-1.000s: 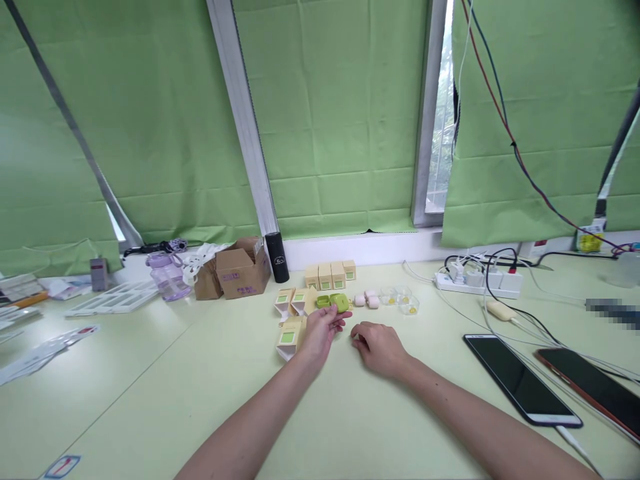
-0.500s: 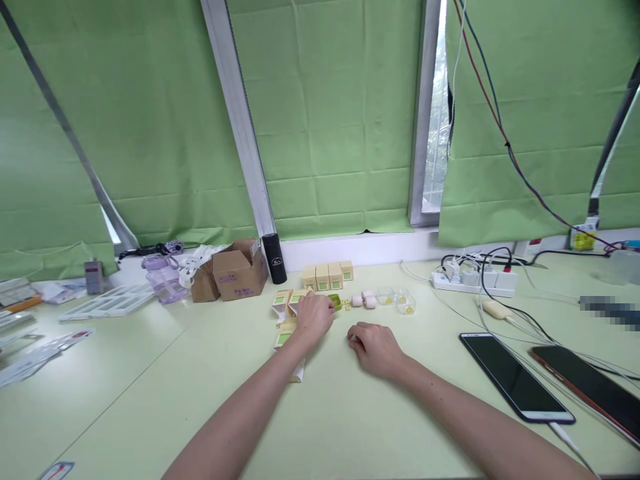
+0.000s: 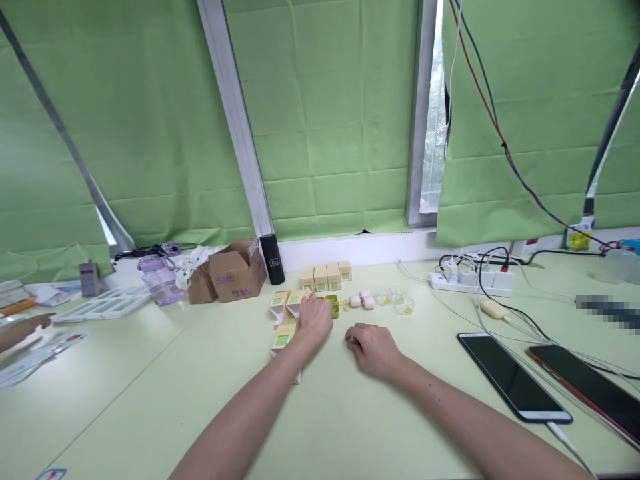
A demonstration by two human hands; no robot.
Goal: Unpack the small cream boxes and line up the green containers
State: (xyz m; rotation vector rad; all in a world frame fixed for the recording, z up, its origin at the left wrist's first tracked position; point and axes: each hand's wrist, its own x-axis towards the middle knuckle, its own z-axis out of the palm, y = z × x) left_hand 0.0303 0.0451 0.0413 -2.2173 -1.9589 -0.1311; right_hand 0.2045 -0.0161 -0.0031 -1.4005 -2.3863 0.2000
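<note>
1. The left hand is by the green cases. Its fingers are hidden – I cannot tell if they grip one.
2. The right hand is on the table, curled loosely. I cannot tell if its fingertips meet.
3. The green cases sit just right of the left hand, partly behind it.
4. Tan boxes with green squares are beside the left hand, and more small boxes stand in a row behind.
5. To the right come tiny yellow bits, pink cases, then clear cases.
6. Far left – another person's hand reaches in.
</note>
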